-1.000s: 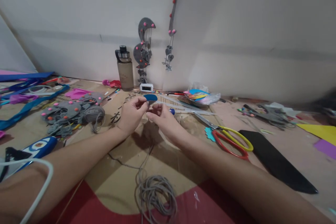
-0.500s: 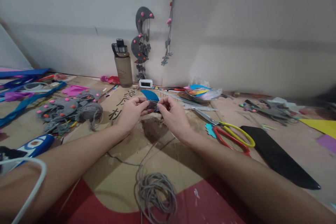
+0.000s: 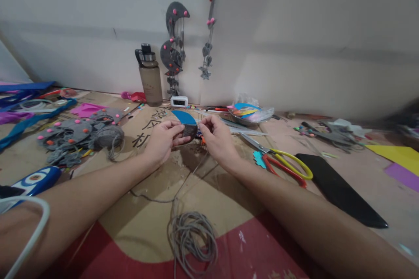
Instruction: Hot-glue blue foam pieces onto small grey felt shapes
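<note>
A curved blue piece (image 3: pixel 183 117), its lower part covered in wound grey yarn, is pinched between the thumb and fingers of my left hand (image 3: pixel 165 137). Close to its right edge, my right hand (image 3: pixel 216 138) is closed with thumb against forefinger on the grey yarn. From there a strand (image 3: pixel 188 176) runs down to a loose grey yarn coil (image 3: pixel 194 237) on the cardboard (image 3: pixel 144 222). Small orange and blue bits show below the piece, too small to name.
At right lie scissors (image 3: pixel 283 163) with red and yellow handles and a black slab (image 3: pixel 340 192). A bottle (image 3: pixel 150 80) stands by the wall. Pompom-dotted grey crescents (image 3: pixel 70 133) and a yarn ball (image 3: pixel 109 136) lie left. A white cable (image 3: pixel 42 226) crosses my left forearm.
My right hand has moved slightly away from the piece, uncovering more of its yarn-wound lower part. The view has shifted a little, and my left hand keeps its hold.
</note>
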### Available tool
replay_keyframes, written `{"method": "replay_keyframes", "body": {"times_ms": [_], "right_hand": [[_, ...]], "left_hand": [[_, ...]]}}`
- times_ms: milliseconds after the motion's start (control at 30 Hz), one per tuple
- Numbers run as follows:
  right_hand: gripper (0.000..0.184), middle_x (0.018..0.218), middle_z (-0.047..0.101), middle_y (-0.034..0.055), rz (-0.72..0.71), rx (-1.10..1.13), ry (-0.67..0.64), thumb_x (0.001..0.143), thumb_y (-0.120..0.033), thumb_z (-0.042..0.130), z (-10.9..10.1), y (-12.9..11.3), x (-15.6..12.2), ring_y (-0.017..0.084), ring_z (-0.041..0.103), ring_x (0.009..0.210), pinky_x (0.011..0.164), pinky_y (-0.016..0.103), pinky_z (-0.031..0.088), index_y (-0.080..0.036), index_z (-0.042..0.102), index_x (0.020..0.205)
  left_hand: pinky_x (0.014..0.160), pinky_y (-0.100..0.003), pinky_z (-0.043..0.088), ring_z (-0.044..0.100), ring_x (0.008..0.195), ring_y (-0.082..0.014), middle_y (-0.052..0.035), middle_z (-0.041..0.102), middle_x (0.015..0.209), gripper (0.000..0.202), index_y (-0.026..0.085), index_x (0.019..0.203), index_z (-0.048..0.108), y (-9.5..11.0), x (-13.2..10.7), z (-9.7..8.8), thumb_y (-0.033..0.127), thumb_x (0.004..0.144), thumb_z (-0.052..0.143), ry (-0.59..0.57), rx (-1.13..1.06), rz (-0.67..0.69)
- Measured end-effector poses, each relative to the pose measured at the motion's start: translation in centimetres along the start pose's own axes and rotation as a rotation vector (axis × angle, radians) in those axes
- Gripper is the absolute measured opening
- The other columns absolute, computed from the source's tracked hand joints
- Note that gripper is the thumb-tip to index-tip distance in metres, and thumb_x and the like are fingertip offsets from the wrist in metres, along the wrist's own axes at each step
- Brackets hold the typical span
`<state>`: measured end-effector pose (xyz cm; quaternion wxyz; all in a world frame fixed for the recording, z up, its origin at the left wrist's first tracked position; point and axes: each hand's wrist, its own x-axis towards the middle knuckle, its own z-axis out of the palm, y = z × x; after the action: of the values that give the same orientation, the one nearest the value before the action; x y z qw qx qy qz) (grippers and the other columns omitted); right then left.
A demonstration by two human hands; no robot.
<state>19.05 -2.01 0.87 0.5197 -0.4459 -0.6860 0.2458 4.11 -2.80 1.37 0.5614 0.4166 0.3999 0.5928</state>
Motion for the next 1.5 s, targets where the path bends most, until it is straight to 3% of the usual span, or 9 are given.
{"method": "replay_keyframes", "body": {"times_ms": [433, 700, 1033, 1233, 1500], "right_hand": [[0.015, 0.068, 0.054, -0.0028, 0.157, 0.227, -0.021, 0.075, -0.032, 0.053, 0.4, 1.1, 0.5, 0.009, 0.045, 0.061, 0.060, 0.024, 0.037, -0.018, 0.058, 0.076], [0.022, 0.057, 0.046, -0.0060, 0.334, 0.443, -0.044, 0.068, -0.039, 0.060, 0.4, 1.2, 0.6, 0.005, 0.031, 0.044, 0.045, 0.021, 0.028, -0.017, 0.056, 0.073], [0.025, 0.055, 0.046, -0.0059, 0.361, 0.467, -0.064, 0.067, -0.041, 0.063, 0.2, 0.7, 0.4, 0.004, 0.029, 0.042, 0.040, 0.021, 0.023, -0.018, 0.056, 0.072], [0.026, 0.055, 0.041, -0.0067, 0.407, 0.605, -0.148, 0.065, -0.039, 0.067, -0.2, -0.1, 0.1, 0.003, 0.025, 0.041, 0.037, 0.019, 0.016, -0.018, 0.054, 0.073], [0.025, 0.055, 0.032, -0.0073, 0.488, 0.857, -0.307, 0.064, -0.034, 0.070, -1.0, -0.7, 0.0, 0.004, 0.020, 0.045, 0.039, 0.017, 0.010, -0.017, 0.053, 0.069]], "left_hand": [[0.068, -0.031, 0.057, 0.060, 0.063, -0.0094, 0.0000, 0.059, 0.068, 0.014, 0.012, 0.068, 0.053, -0.2, 0.0, -0.3, 0.015, 0.067, 0.066, -0.069, -0.064, -0.045], [0.072, -0.033, 0.057, 0.061, 0.064, -0.0099, -0.0022, 0.064, 0.074, 0.013, 0.013, 0.070, 0.054, -0.1, 0.1, -0.5, 0.013, 0.067, 0.067, -0.131, -0.101, -0.082], [0.069, -0.031, 0.057, 0.062, 0.066, -0.0109, -0.0038, 0.064, 0.075, 0.015, 0.012, 0.070, 0.055, 0.1, -0.1, -0.4, 0.018, 0.067, 0.068, -0.111, -0.078, -0.075], [0.063, -0.027, 0.058, 0.052, 0.052, -0.0055, -0.0004, 0.057, 0.063, 0.011, 0.011, 0.068, 0.057, 0.1, 0.3, -0.7, 0.017, 0.071, 0.065, -0.159, -0.117, -0.113], [0.059, -0.022, 0.058, 0.054, 0.056, -0.0061, -0.0018, 0.057, 0.066, 0.008, 0.011, 0.072, 0.061, 0.0, 0.8, -1.3, 0.018, 0.072, 0.064, -0.213, -0.133, -0.192]]}}
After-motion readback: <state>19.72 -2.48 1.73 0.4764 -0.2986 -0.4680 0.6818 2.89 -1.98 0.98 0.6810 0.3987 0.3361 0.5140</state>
